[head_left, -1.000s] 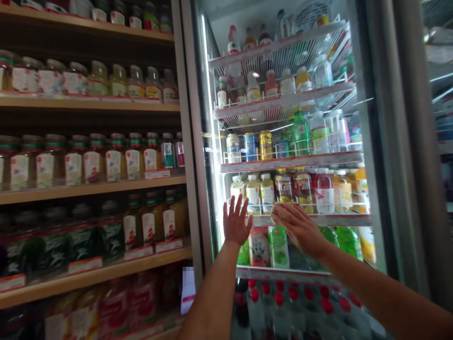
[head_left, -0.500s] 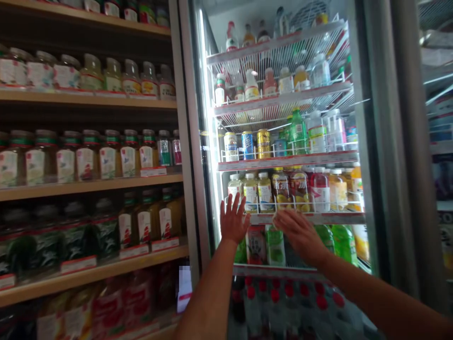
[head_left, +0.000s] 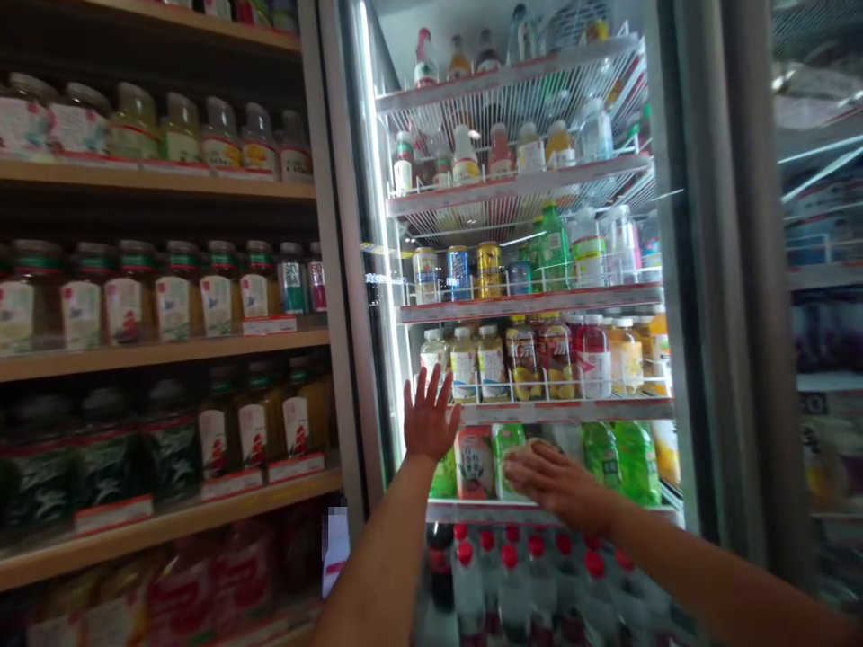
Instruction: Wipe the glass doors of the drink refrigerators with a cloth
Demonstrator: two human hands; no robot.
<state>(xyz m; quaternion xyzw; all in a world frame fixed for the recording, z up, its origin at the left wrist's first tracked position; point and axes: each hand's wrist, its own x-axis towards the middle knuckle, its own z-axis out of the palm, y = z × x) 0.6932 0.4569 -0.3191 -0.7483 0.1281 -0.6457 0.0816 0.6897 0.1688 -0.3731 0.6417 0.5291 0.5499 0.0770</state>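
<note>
My left hand [head_left: 431,420] is raised with fingers spread, laid against the glass door [head_left: 387,359] of a lit drinks cooler. It is in front of the lower left bottles [head_left: 464,364]. To its right and a little lower, my right hand [head_left: 556,476] is flat against the glass with fingers close together. Under its fingertips shows the edge of a pale cloth [head_left: 536,447], mostly hidden by the hand. Behind the glass there, a green-labelled carton [head_left: 507,440] and a red-and-white one [head_left: 475,463] stand on a wire shelf.
Wooden shelves [head_left: 162,341] with rows of bottled drinks stand to the left. The cooler's metal frame [head_left: 734,314] rises on the right, beside another cooler. Red-capped bottles [head_left: 539,575] fill the bottom of the cooler. A small screen [head_left: 335,544] is low at the left.
My right hand has slid down the glass with the cloth, from the shelf edge to the cartons. My left hand stays on the glass. The view has shifted slightly to the right.
</note>
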